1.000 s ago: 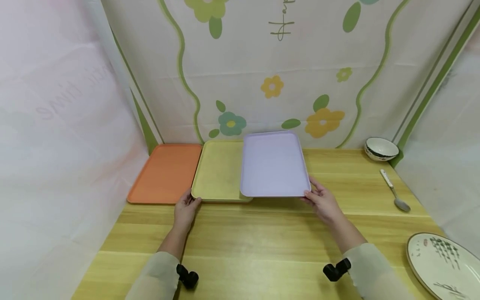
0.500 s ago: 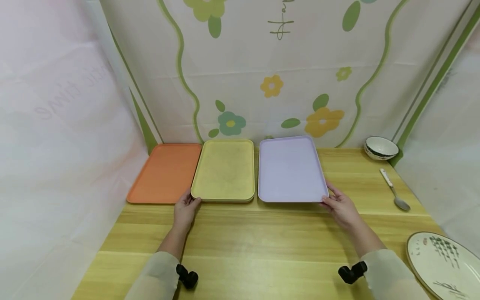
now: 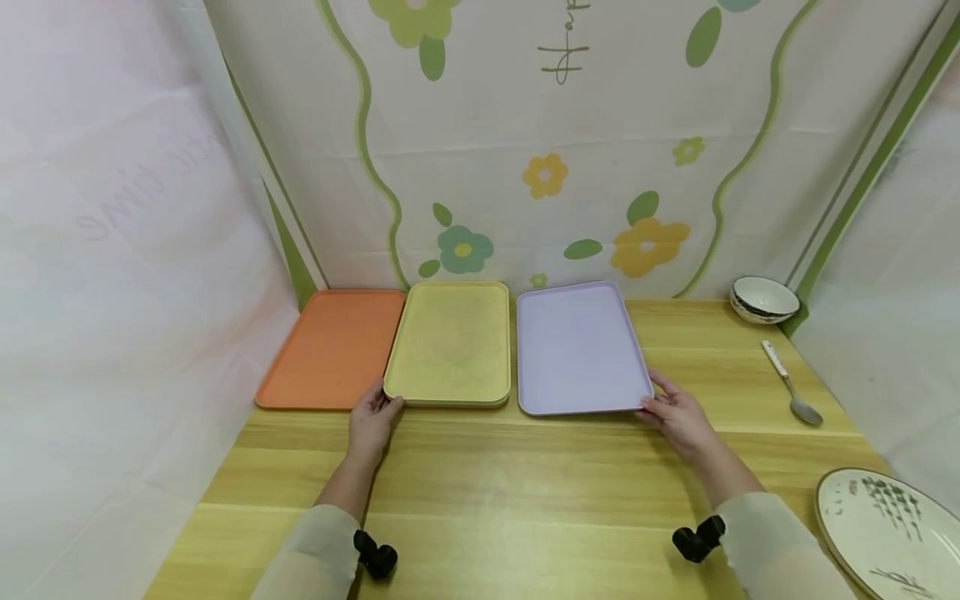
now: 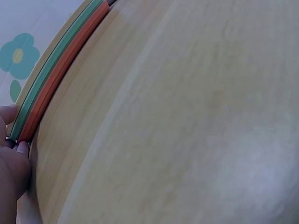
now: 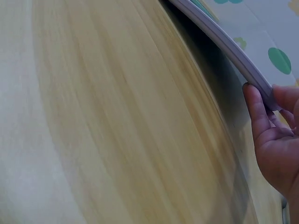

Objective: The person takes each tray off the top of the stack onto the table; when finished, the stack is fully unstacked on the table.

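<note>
Head view: right hand (image 3: 678, 417) grips purple tray (image 3: 577, 350) by near right corner, edge raised off bench (image 3: 525, 492) per wrist cam. Left hand (image 3: 371, 417) pinches yellow tray (image 3: 450, 342) corner beside orange tray (image 3: 333, 346). Step: setting purple down; next prob. lower flat, let go. Trays smooth matte plastic, rounded rectangles.

Lilac tray (image 3: 577, 348), flat rectangle with rounded corners and a low rim, empty, near right corner lifted slightly off the bench. Yellow tray (image 3: 450, 342) just beside it on the left, same shape, lying atop green and orange trays, long sides parallel.
</note>
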The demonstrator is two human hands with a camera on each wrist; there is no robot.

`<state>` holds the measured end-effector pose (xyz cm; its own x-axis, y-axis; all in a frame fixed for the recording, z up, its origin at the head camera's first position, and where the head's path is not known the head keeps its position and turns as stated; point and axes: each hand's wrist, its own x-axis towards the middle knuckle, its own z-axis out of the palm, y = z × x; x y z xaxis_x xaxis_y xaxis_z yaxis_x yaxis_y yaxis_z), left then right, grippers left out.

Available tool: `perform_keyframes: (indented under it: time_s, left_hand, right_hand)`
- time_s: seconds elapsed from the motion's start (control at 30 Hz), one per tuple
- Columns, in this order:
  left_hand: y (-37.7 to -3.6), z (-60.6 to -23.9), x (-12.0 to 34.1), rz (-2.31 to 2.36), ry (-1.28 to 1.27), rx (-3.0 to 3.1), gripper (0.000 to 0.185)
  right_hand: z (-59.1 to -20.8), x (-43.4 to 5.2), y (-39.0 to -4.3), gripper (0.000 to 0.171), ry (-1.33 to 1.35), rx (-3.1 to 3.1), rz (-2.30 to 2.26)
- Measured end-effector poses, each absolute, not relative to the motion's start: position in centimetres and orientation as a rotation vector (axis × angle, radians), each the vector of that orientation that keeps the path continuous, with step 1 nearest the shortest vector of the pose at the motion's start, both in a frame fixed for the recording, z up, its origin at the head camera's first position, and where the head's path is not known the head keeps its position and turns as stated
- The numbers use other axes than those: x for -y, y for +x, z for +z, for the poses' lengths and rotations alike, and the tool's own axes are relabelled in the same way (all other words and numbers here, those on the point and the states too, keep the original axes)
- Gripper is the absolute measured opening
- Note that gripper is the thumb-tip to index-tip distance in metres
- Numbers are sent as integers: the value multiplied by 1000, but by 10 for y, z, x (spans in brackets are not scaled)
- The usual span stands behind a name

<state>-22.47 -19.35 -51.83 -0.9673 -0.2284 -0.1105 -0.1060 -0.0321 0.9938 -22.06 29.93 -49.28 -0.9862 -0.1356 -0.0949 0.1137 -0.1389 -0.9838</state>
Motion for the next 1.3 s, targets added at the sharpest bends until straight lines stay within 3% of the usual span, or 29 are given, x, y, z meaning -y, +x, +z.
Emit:
perform_keyframes:
  time_s: [0.9,1.07,1.3]
  left_hand:
    - [-222,-516,191,-2131,352,2137,65]
    - [-222,-517,191,-2143,354,2124,65]
    - [-222,-517,192,-2141,351,2133,66]
  right_hand:
    - [-505,-286,-236,65,139,-2506,-1605]
    - [-501,-284,-237,64,98,-2719,-1334]
    - [-489,-261,-245,62,-12,-2784,-1378]
